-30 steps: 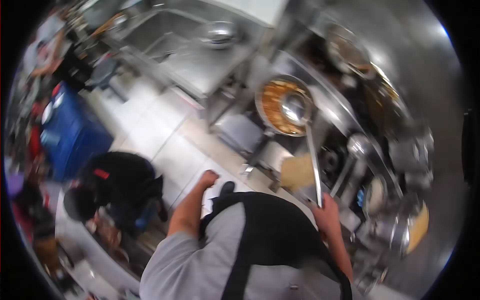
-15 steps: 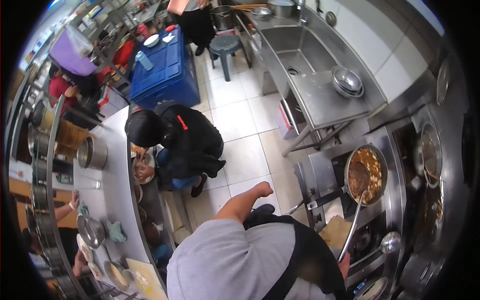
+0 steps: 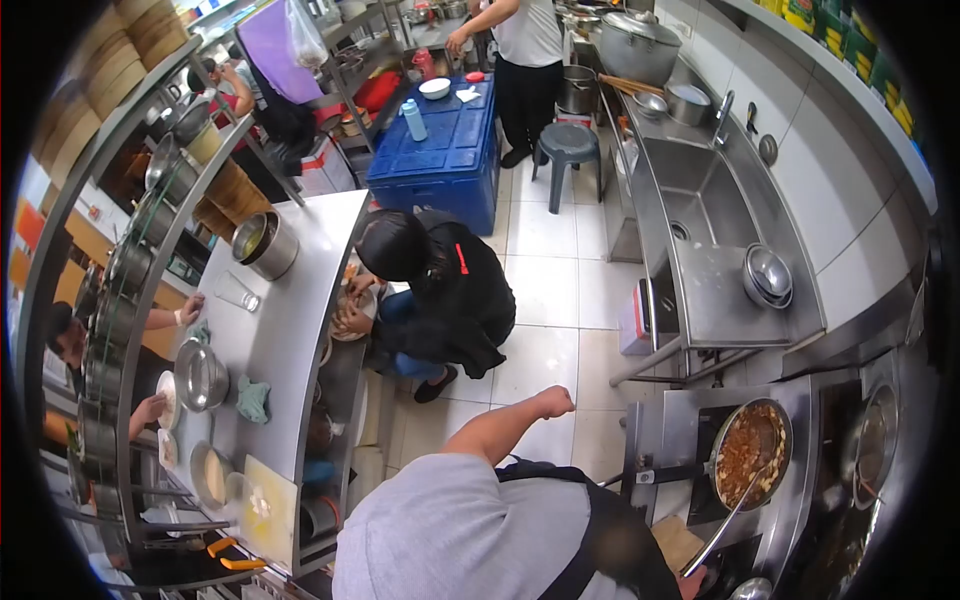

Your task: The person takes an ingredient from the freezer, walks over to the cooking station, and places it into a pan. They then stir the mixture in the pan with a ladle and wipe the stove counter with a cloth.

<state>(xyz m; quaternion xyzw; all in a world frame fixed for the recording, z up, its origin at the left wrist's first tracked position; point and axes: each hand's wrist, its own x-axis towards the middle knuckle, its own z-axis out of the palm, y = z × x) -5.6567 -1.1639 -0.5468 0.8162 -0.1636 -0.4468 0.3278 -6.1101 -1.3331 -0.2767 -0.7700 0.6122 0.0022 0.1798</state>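
Note:
My right hand, partly hidden at the bottom edge, is closed around the long handle of a ladle. The ladle's far end rests in the food in a frying pan, its bowl mostly hidden there. Reddish-brown sauce with pale chunks fills the pan, which sits on the stove with its black handle pointing left. My left hand is a closed fist held out over the floor, apart from the pan handle, with nothing visible in it. A brown folded cloth lies below the pan.
To the left, a person in black crouches beside a steel counter. A cutting board lies on the counter. Beyond stand a blue chest, a grey stool and another person. A sink runs along the right wall.
My view has tilted up and turned, showing more of the back. The ladle's bowl has shifted within the pan and shows less. My left hand stays in a fist.

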